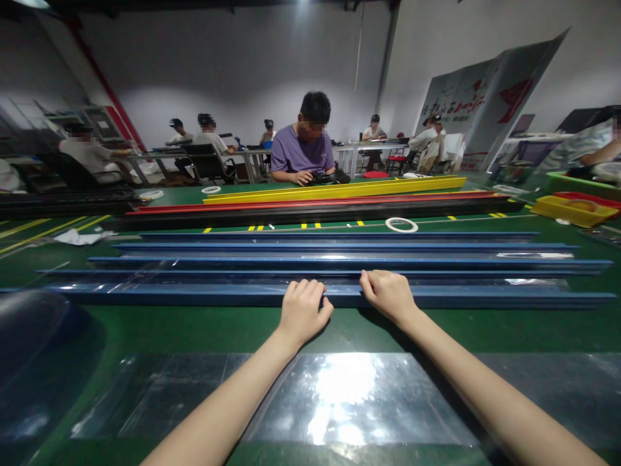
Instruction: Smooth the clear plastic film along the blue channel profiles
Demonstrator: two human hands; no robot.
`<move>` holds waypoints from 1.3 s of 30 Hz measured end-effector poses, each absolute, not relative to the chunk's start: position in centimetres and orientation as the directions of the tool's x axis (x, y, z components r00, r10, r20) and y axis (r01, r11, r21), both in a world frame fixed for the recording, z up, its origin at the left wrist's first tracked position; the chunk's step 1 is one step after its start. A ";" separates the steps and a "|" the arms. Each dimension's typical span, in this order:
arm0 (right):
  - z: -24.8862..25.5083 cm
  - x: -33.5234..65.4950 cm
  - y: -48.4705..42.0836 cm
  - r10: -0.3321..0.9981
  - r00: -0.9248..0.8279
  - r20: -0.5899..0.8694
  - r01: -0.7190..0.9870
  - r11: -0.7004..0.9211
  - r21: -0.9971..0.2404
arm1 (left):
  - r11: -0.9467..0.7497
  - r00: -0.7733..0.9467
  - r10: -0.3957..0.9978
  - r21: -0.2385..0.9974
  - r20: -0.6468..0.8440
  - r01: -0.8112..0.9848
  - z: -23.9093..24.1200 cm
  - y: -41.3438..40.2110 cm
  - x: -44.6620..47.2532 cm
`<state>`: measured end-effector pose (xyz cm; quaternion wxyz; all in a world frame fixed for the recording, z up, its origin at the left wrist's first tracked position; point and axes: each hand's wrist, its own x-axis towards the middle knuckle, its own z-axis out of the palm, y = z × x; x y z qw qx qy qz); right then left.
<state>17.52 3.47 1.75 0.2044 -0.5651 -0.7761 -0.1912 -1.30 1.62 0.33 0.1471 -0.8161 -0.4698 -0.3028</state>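
Long blue strips lie side by side across the green table, with raised edges and clear film between them. My left hand (303, 312) rests at the nearest blue strip (204, 298), its fingers bent over the top edge and its thumb on the near side. A short way to the right, my right hand (391, 294) is closed on the same strip, fingers curled together at its edge. The fingertips of both hands are partly hidden. In front of the strips, under my forearms, a sheet of clear plastic film (388, 395) lies flat and shiny.
Behind the blue strips lie a black and red strip (315, 208), a yellow strip (339, 189) and a white tape roll (402, 224). A yellow tray (572, 210) stands at right. A person in purple (303, 155) sits across the green table (194, 330).
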 end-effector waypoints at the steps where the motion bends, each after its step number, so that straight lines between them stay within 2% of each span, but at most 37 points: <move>1: 1.7 17.7 3.6 0.783 -0.318 0.535 0.941 0.327 0.081 | -0.515 0.378 0.680 0.043 0.628 0.856 0.3 1.6 -1.3; 5: 1.6 18.1 3.8 0.695 -0.451 0.559 0.880 0.450 0.151 | -0.513 0.386 0.687 0.034 0.616 0.858 0.4 1.5 -1.4; 12: 1.1 18.6 3.9 0.627 -0.459 0.629 0.876 0.435 0.206 | -0.499 0.371 0.677 0.027 0.636 0.866 0.1 1.7 -1.9; 22: 1.0 24.5 3.6 0.671 -0.414 0.614 0.900 0.403 0.166 | -0.578 0.533 0.582 -0.149 0.613 0.802 0.1 1.6 -1.6; 25: 0.9 26.0 3.6 0.694 -0.387 0.608 0.914 0.377 0.151 | -0.545 0.511 0.593 -0.156 0.623 0.823 0.0 1.6 -1.6; 39: -0.3 29.8 3.9 0.641 -0.217 0.736 0.976 0.160 0.149 | -0.506 0.486 0.623 -0.158 0.613 0.848 0.1 1.9 -1.7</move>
